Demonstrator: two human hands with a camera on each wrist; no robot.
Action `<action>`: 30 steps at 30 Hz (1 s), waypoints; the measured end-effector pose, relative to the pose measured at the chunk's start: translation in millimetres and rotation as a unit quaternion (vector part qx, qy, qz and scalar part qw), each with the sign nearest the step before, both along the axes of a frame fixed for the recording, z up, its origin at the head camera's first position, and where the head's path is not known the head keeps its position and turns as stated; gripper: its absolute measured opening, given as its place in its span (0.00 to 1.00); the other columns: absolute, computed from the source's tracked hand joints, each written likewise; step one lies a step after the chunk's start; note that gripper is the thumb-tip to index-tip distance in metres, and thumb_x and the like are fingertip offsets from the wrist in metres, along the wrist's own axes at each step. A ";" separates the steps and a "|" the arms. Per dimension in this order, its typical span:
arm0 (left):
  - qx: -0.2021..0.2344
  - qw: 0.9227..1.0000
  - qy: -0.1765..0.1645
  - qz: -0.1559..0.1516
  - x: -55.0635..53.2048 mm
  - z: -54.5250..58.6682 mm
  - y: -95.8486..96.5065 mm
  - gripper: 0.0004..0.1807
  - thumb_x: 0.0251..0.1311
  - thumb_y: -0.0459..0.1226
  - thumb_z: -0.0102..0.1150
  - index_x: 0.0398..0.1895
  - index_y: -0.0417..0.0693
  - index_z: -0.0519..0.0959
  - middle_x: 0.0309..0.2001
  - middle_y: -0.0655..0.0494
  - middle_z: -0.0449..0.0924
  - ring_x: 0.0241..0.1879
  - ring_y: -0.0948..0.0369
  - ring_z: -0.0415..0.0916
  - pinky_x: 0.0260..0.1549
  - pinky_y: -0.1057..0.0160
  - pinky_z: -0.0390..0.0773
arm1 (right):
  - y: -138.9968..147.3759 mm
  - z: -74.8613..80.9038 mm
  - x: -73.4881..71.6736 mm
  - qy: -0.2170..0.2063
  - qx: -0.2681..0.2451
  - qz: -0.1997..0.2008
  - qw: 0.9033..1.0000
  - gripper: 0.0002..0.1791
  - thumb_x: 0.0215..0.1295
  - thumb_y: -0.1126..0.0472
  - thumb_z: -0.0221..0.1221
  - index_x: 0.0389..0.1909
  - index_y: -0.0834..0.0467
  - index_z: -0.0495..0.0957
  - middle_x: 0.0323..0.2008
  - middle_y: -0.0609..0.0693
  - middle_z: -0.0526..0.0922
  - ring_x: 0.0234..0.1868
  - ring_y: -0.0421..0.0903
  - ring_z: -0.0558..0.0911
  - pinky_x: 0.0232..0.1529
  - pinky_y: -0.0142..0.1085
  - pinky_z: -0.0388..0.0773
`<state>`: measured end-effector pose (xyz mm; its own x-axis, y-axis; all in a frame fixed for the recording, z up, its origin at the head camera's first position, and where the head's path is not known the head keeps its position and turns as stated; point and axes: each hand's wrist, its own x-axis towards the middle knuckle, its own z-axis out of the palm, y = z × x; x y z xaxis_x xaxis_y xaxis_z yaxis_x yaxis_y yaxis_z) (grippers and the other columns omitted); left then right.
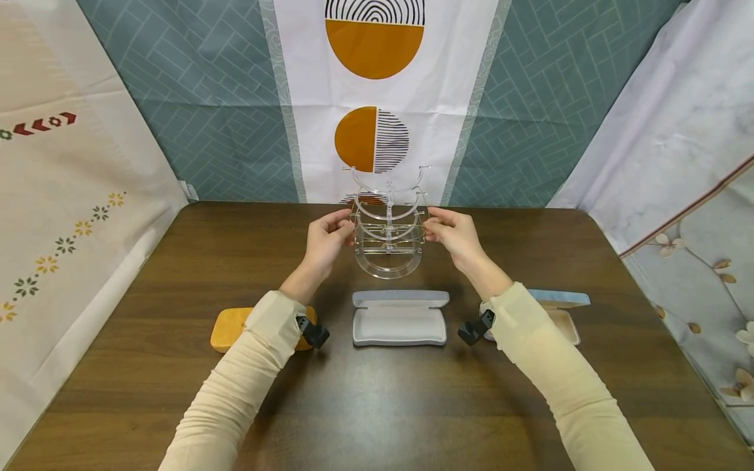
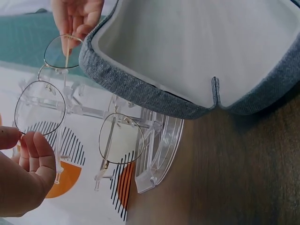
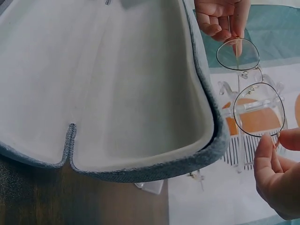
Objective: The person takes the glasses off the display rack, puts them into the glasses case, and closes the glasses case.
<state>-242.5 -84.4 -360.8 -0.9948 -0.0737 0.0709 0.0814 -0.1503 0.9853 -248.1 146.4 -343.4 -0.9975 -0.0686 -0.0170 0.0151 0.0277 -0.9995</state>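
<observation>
We see left hand (image 1: 326, 241) and right hand (image 1: 458, 239) stretched forward, fingers (image 3: 265, 153) pinching wire-rimmed eyeglasses (image 3: 259, 83) from both sides at the clear display stand (image 1: 389, 208); contact unclear. Left sleeve (image 1: 235, 386) partly hides orange glasses case (image 1: 230, 327).

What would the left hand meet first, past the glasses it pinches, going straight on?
Likely the clear display stand, close beyond the glasses; the left hand points toward it, though depth there is unclear.

Even light filled the head view, pale glare marked the near tabletop (image 1: 365, 405), and wrist views looked dimmer
</observation>
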 end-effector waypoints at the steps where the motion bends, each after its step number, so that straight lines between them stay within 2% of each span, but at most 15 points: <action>1: 0.000 1.000 0.001 -0.002 1.1 0.3 -0.1 0.18 0.58 0.22 0.51 0.53 0.27 0.70 0.23 0.58 0.73 0.20 0.66 0.69 0.22 0.71 0.74 | 0.2 0.4 0.8 0.000 0.001 0.000 1.000 0.23 0.61 0.73 0.53 0.59 0.70 0.65 0.29 0.47 0.76 0.30 0.43 0.77 0.34 0.28 0.77; 4: 0.002 1.000 0.001 -0.005 3.6 0.5 -0.7 0.18 0.58 0.22 0.51 0.53 0.27 0.70 0.23 0.58 0.73 0.21 0.66 0.70 0.23 0.71 0.74 | 0.6 1.8 3.8 0.002 0.008 0.001 1.000 0.23 0.62 0.73 0.53 0.59 0.69 0.66 0.29 0.47 0.76 0.31 0.44 0.77 0.33 0.28 0.76; 10: 0.004 1.000 0.006 -0.009 8.3 1.3 -2.0 0.18 0.58 0.22 0.51 0.52 0.27 0.71 0.24 0.58 0.73 0.21 0.66 0.70 0.22 0.72 0.74 | 1.7 3.6 10.0 0.015 0.031 0.000 0.999 0.23 0.61 0.71 0.54 0.58 0.68 0.67 0.29 0.46 0.77 0.29 0.39 0.76 0.31 0.27 0.76; 15: -0.002 1.000 0.015 -0.015 12.3 2.0 -2.6 0.18 0.57 0.22 0.51 0.52 0.26 0.70 0.23 0.57 0.73 0.21 0.65 0.70 0.23 0.72 0.74 | 2.9 4.4 15.3 0.017 0.040 -0.004 0.999 0.23 0.61 0.70 0.55 0.58 0.67 0.68 0.30 0.46 0.77 0.30 0.42 0.76 0.30 0.27 0.74; 30: -0.009 0.999 0.026 -0.022 26.1 3.7 -2.7 0.18 0.57 0.23 0.51 0.52 0.27 0.71 0.24 0.58 0.73 0.22 0.65 0.71 0.24 0.71 0.75 | 7.1 5.1 30.1 0.016 0.001 0.005 1.000 0.23 0.62 0.72 0.53 0.59 0.68 0.66 0.31 0.47 0.77 0.27 0.38 0.76 0.30 0.26 0.75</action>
